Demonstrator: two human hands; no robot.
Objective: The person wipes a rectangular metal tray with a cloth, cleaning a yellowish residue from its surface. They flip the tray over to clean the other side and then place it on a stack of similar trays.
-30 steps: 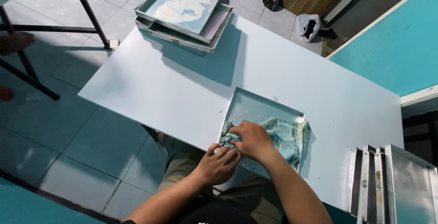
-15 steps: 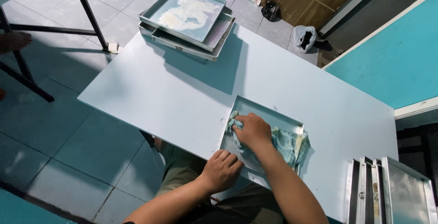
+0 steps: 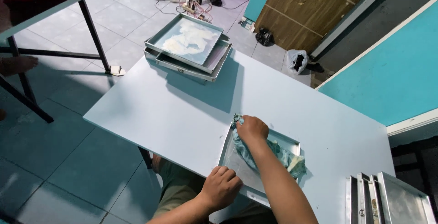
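A shallow metal tray (image 3: 232, 161) lies on the pale blue table (image 3: 182, 110) close to its near edge. My right hand (image 3: 252, 129) presses a crumpled blue-green cloth (image 3: 283, 156) against the tray's far left corner, and the cloth trails to the right across the tray. My left hand (image 3: 220, 188) grips the tray's near left edge.
A stack of metal trays (image 3: 189, 48), the top one smeared with white, stands at the table's far left corner. More trays stand on edge (image 3: 388, 201) at the near right. A dark table leg (image 3: 93, 36) and a person's foot (image 3: 18, 64) are at left.
My right hand has slid the cloth from the tray's middle up to its far left corner. The left hand has stayed on the tray's near edge. The view shifted.
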